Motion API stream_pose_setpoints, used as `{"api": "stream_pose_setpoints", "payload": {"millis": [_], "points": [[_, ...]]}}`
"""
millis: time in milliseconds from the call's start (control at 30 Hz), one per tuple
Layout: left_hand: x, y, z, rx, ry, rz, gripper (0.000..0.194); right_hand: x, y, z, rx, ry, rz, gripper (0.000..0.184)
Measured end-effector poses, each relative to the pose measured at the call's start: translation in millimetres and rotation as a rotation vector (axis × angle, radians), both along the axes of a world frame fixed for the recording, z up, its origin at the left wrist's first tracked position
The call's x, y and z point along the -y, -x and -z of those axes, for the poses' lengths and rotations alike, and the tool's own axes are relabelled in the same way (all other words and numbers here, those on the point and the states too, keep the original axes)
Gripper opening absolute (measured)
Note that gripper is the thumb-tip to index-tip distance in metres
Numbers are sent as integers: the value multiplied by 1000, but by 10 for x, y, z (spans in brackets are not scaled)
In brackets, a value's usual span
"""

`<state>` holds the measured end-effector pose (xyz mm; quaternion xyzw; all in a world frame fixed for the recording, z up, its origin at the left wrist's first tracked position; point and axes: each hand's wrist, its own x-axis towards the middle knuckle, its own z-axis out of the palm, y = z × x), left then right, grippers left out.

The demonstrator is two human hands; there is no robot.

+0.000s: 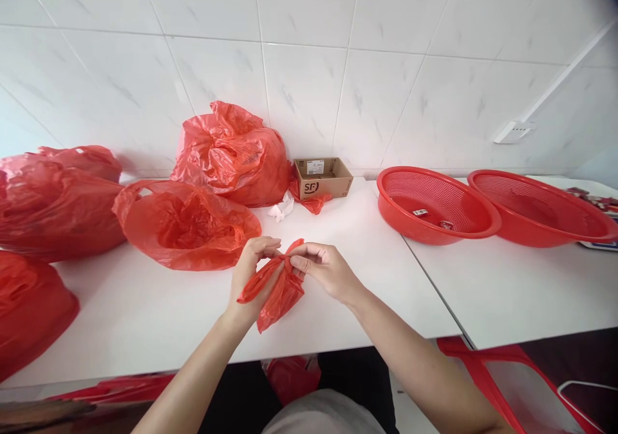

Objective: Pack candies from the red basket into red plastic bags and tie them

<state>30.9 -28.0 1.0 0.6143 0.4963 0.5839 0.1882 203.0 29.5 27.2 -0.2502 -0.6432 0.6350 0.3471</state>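
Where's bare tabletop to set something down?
Two patches: between the right hand and the basins, continuing past the seam; and in front of the open bag, left of the left hand. Crowded: bags, from far left to the box.

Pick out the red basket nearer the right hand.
The left red basket, with small items lying inside; the right red basket stands farther from the right hand.

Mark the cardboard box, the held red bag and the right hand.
Cardboard box (329, 187): head view, front wall.
Held red bag (284, 294): head view, crumpled body.
Right hand (329, 270): head view, thumb side.
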Motion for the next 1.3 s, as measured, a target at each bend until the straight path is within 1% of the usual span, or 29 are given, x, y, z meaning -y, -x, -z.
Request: {"api": "stream_pose_setpoints", "payload": {"millis": [133, 233, 300, 433, 533, 567, 600, 633, 700, 767, 800, 833, 867, 900, 933, 1033, 1100, 1167, 1300], "points": [[31, 40, -108, -96, 136, 34, 14, -12, -67, -105, 88, -4, -39, 24], [57, 34, -200, -138, 231, 87, 8, 0, -120, -156, 184, 23, -72, 26], [66, 24, -245, -145, 273, 143, 7, 7, -147, -162, 239, 32, -97, 25], [70, 25, -310, -137, 337, 257, 8, 13, -190, -136, 324, -71, -109, 20], [72, 39, -345, -123, 383, 335, 8, 21, -226, -131, 349, -91, -163, 19], [73, 41, -347, -112, 393, 354, 8, 27, -237, -133, 355, -121, -171, 18], [74, 42, -341, -98, 400, 368, 7, 34, -244, -135, 364, -193, -158, 16], [75, 41, -327, -82, 404, 382, 6, 42, -248, -135, 379, -312, -121, 12], [74, 32, -278, -42, 406, 406, 6, 54, -245, -123, 436, -654, -7, 4], [68, 14, -215, 14, 405, 423, 8, 57, -232, -92, 506, -980, 81, 6], [64, 2, -186, 47, 405, 429, 8, 55, -225, -71, 532, -1087, 101, 9], [61, -13, -160, 83, 404, 433, 7, 52, -217, -47, 541, -1146, 111, 12], [57, -31, -138, 119, 403, 437, 6, 48, -211, -25, 526, -1159, 114, 13], [55, -49, -122, 152, 403, 441, 6, 45, -206, -5, 486, -1130, 115, 13], [54, -69, -111, 182, 404, 444, 7, 43, -202, 11, 429, -1063, 119, 12], [56, -117, -96, 250, 417, 450, 10, 39, -202, 14, 278, -735, 93, 10], [58, -132, -92, 282, 423, 448, 13, 28, -216, -20, 258, -564, 50, 11], [59, -131, -87, 306, 419, 443, 15, 7, -239, -65, 279, -479, 15, 10], [54, -114, -65, 331, 395, 446, 18, -25, -274, -106, 294, -352, -14, 24]]}}
